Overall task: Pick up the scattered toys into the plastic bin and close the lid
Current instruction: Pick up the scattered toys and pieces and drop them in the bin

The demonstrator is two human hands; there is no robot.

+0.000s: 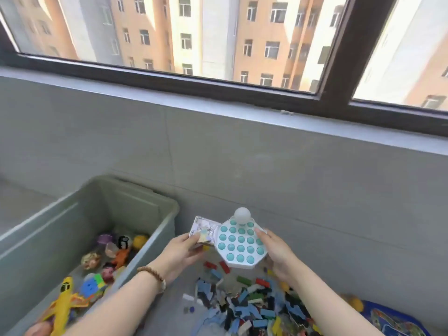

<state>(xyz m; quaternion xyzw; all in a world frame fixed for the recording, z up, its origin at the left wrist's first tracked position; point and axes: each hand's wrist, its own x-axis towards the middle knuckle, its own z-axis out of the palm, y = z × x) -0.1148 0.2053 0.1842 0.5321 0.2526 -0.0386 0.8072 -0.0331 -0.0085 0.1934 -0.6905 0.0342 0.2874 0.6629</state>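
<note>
Right of the plastic bin (pixel 167 221), over scattered blocks (pixel 254 309), the right hand (pixel 276 255) grips a bubble toy (pixel 238 246), likely light and rigid, by its edge; the left hand (pixel 179 253) pinches loose, slippery-looking cards (pixel 206 230).

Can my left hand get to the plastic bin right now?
Likely yes: the plastic bin stands open right beside the left hand, nothing between them. That hand pinches some cards, though. The right hand holds the pop-it game.
</note>
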